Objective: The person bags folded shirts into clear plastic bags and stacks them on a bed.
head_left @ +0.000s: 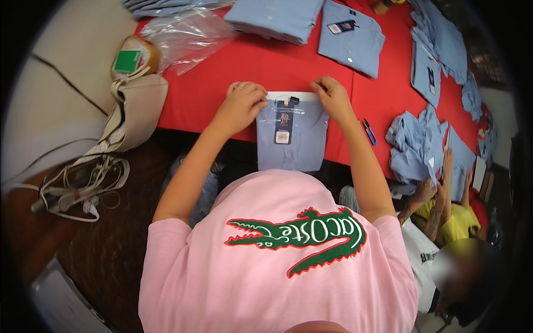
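Note:
A folded light-blue shirt (305,136) in a clear plastic bag hangs at the near edge of the red-covered table (205,105). A dark hang tag (284,119) lies on its front, beneath the film. At the upper left corner of the bag, my left hand (242,104) pinches the plastic. My right hand (334,101) has its fingers closed on the opposite upper corner. Between the two hands runs a white strip (294,95) along the top of the packet. The packet's lower end reaches down to my pink shirt.
Folded blue shirts (272,19) are stacked at the back, left of a single tagged one (352,41). Loose clear bags (186,39) lie back left, near a tape roll (133,58). Blue snips (368,132) lie to the right. Co-workers' hands (425,191) handle crumpled shirts.

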`<action>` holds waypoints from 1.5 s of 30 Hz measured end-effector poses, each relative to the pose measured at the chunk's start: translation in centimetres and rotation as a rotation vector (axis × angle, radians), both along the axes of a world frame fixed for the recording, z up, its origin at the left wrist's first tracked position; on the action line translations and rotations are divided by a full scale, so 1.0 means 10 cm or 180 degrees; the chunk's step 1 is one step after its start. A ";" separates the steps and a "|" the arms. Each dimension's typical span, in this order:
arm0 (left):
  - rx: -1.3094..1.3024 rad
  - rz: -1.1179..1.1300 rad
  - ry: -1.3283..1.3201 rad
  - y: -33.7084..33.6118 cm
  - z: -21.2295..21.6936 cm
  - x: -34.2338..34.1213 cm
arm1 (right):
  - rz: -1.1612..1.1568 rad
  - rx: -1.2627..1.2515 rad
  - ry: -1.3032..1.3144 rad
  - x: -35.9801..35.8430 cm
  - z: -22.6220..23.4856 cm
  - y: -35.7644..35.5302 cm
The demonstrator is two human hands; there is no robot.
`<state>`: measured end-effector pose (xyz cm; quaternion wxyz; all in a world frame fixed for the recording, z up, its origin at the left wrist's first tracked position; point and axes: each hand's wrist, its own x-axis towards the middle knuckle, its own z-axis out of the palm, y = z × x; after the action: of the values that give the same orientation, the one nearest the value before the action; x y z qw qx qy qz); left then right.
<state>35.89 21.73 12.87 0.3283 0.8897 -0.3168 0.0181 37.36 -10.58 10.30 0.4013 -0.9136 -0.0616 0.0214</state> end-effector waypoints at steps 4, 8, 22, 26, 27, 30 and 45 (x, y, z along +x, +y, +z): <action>0.0527 0.0626 -0.0675 0.00 -0.23 -0.19 | 0.0371 -0.1321 -0.1659 -0.03 0.25 0.37; 0.0087 0.0720 -0.0672 -0.24 -0.19 -0.21 | 0.0826 -0.0254 -0.0453 -0.07 0.26 0.43; 0.0058 0.1444 0.0920 -0.61 -0.41 -0.29 | 0.0159 0.1549 0.2021 0.22 -0.42 -0.13; -0.0682 0.1135 0.1706 -0.29 -0.61 -0.38 | 0.0334 0.1400 0.2077 0.23 -0.22 0.11; -0.0748 0.1098 0.1566 -0.29 -0.49 -0.42 | 0.0497 0.1586 0.1965 0.25 -0.22 0.04; -0.0622 0.1097 0.1193 -0.30 -0.46 -0.46 | 0.0691 0.1571 0.2077 0.26 -0.16 -0.05; -0.0707 0.0661 0.1209 -0.33 -0.02 -0.55 | 0.1102 0.1008 0.2024 0.01 -0.04 0.15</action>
<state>30.40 18.39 12.63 0.4742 0.8634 -0.1522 -0.0811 37.42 -9.11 9.87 0.5268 -0.7643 -0.0900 0.3609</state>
